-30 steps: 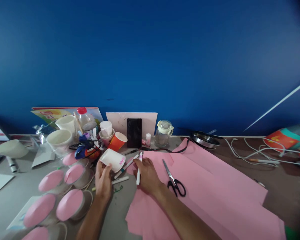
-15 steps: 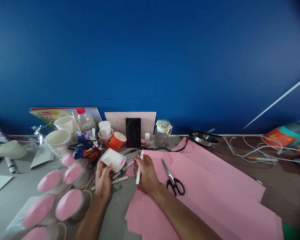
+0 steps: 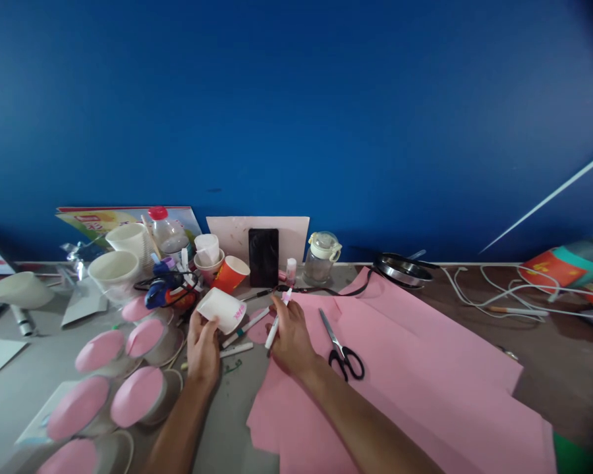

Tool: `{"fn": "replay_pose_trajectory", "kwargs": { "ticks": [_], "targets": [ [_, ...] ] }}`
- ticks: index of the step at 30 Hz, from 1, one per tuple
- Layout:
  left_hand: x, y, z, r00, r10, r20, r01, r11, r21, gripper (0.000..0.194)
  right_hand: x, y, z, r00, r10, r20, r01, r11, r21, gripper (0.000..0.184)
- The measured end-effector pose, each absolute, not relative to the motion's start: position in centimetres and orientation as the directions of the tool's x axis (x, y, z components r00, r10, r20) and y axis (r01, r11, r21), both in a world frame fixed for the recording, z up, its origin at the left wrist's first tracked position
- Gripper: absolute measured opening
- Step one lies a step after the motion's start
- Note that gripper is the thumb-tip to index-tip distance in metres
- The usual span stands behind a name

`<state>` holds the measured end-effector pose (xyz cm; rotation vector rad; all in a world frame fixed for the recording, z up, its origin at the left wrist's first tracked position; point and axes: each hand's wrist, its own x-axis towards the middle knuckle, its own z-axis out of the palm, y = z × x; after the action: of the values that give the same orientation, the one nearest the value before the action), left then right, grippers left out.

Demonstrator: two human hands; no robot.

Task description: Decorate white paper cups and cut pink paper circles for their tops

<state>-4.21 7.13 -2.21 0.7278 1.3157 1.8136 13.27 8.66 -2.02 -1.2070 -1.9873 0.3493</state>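
Note:
My left hand is closed round a white paper cup, tilted on its side, with pink marks drawn near its rim. In my right hand a white marker with a pink end is gripped, apart from the cup. Two more white pens lie on the grey table just below the cup, one a green-banded marker. A small pink paper piece lies partly under them. Right of my right hand, black-handled scissors rest on large pink paper sheets.
Several cups with pink paper covers stand at the left. Behind them are a blue glue gun, stacked white cups and a red-capped bottle. A black phone, a glass jar and white cables line the wall.
The cup in my left hand has turned slightly, so its pink marks face me more. The marker in my right hand has tilted further to the right at its top.

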Motion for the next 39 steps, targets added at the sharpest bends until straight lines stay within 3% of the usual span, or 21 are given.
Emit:
{"fn": "replay_pose_trajectory", "kwargs": {
  "ticks": [5, 17, 24, 32, 36, 39],
  "targets": [
    [-3.8, 7.1, -1.7, -0.597, 0.796, 0.102, -0.088, -0.192, 0.978, 0.049, 13.3, 8.6, -2.1, -0.263, 0.846, 0.464, 0.646, 0.511, -0.567, 0.061],
    [-3.7, 7.1, -2.9, -0.505, 0.828, 0.245, 0.146, -0.198, 0.969, 0.063, 13.2, 8.7, -2.3, -0.273, 0.835, 0.477, 0.639, 0.528, -0.559, 0.054],
    [-4.3, 7.4, -3.7, -0.52, 0.802, 0.293, 0.382, -0.088, 0.92, 0.063, 13.2, 8.8, -2.3, -0.272, 0.83, 0.486, 0.644, 0.533, -0.55, 0.049],
    [-4.2, 7.3, -4.4, -0.471, 0.82, 0.325, 0.367, -0.152, 0.917, 0.063, 13.2, 8.7, -2.4, -0.268, 0.827, 0.495, 0.63, 0.539, -0.559, 0.049],
    [-4.2, 7.1, -4.2, -0.456, 0.772, 0.443, 0.486, -0.201, 0.851, 0.06, 13.3, 8.8, -2.4, -0.258, 0.835, 0.487, 0.62, 0.529, -0.579, 0.052],
    [-4.0, 6.6, -3.3, -0.391, 0.69, 0.609, 0.623, -0.288, 0.727, 0.05, 13.3, 8.7, -2.3, -0.25, 0.845, 0.472, 0.629, 0.513, -0.584, 0.052]
  ]
}}
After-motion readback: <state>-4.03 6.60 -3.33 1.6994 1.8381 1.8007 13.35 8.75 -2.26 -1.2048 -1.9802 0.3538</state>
